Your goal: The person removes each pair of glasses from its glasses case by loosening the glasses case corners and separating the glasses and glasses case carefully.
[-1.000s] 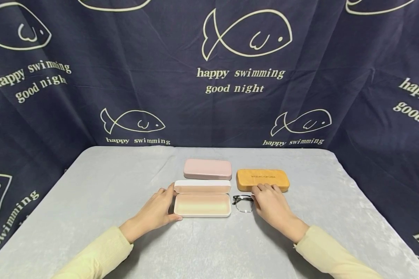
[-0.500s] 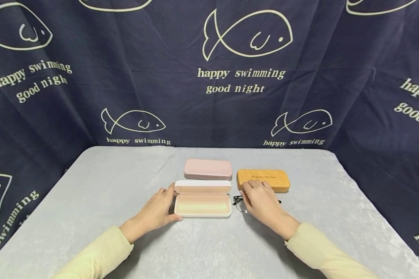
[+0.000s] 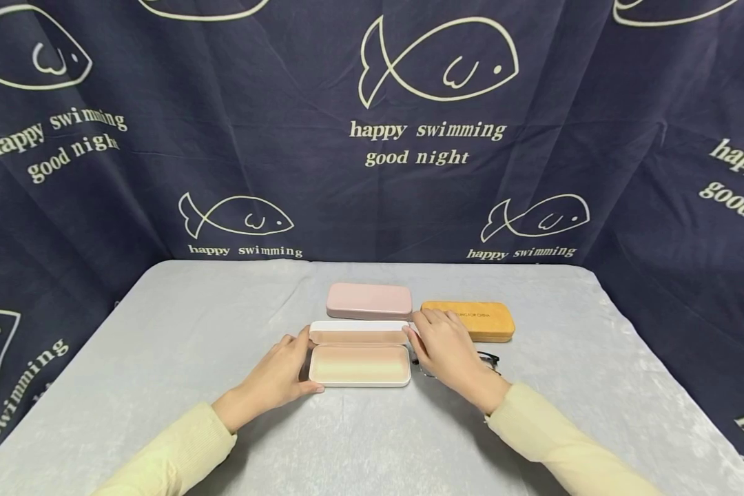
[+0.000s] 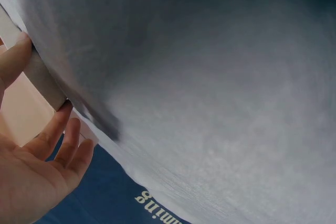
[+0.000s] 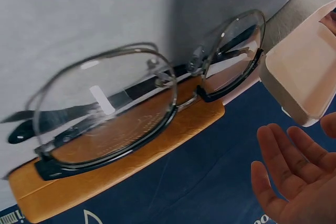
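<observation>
A white glasses case [image 3: 359, 366] with a peach lining lies open on the table, its lid raised at the back. My left hand [image 3: 275, 375] grips its left end, thumb at the front corner and fingers behind; the left wrist view shows thumb and fingertips on the case wall [image 4: 46, 85]. At the lid's right end is my right hand [image 3: 448, 344], thumb right at the lid edge. In the right wrist view its fingers [image 5: 286, 163] are extended and hold nothing. Black-browed eyeglasses [image 5: 229, 86] lie on the table beneath the right hand, partly hidden by it in the head view.
Behind the white case lies a closed pink glasses case [image 3: 369, 301]. A closed orange glasses case [image 3: 488, 319] with printed lettering is just behind the eyeglasses. Pale cloth covers the table [image 3: 223, 303]; a dark blue fish-print curtain [image 3: 372, 213] surrounds its back and sides.
My right hand has moved left, from beside the eyeglasses and across them, to the right end of the white case's lid. My left hand and all the cases have stayed put.
</observation>
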A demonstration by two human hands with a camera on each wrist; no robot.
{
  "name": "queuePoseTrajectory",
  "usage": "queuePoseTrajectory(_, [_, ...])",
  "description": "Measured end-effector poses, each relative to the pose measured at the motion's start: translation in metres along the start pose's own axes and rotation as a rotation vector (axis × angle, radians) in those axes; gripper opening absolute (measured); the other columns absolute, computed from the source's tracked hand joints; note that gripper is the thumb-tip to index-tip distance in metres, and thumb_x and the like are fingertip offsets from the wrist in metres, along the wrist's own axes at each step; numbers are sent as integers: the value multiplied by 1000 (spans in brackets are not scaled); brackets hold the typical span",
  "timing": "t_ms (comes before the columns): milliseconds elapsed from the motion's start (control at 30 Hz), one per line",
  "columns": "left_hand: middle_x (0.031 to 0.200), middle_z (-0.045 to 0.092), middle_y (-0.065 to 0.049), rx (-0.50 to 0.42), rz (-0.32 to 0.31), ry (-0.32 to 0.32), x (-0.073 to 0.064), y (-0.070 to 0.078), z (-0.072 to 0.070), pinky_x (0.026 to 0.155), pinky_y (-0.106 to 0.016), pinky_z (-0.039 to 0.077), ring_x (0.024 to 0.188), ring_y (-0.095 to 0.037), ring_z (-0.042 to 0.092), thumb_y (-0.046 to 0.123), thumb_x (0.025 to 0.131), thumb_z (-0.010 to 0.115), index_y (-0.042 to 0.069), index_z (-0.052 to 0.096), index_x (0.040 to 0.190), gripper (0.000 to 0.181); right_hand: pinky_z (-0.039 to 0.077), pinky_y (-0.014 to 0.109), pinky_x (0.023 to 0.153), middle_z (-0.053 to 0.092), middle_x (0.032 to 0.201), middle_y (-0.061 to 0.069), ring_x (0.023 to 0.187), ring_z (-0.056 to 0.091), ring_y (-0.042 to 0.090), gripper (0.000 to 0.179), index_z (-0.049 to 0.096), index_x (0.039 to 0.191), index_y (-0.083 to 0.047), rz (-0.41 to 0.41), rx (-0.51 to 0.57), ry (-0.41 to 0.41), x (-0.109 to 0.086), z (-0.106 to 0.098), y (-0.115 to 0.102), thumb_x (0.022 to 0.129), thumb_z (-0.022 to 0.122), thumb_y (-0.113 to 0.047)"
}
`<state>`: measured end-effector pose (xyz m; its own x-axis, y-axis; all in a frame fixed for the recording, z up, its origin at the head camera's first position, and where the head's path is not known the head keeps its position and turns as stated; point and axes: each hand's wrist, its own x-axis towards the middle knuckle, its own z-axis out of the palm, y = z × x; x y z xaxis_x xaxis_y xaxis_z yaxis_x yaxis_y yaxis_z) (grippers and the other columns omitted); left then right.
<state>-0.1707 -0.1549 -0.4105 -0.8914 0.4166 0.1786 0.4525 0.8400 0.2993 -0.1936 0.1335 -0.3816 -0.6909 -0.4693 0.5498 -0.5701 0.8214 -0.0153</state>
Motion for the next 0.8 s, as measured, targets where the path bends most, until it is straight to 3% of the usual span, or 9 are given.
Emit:
queuePoseTrajectory(233, [114,61,-10,-2,3,-2,0,0,0,90,-40,44,102,-25,54,35,64,81,-12,30,134,98,40,30,65,63,81,1,79,60,18,16,59,90,-10,-4,28,-1,10,4,-3,92,52,-25])
queuePoseTrajectory(800, [114,62,-10,-1,15,6,0,1,-2,89,-40,44,100,-25,54,34,64,81,-13,30,134,98,49,36,69,64,78,2,71,61,18,18,63,89,-8,35,180,-79,21,11,-5,92,53,-23])
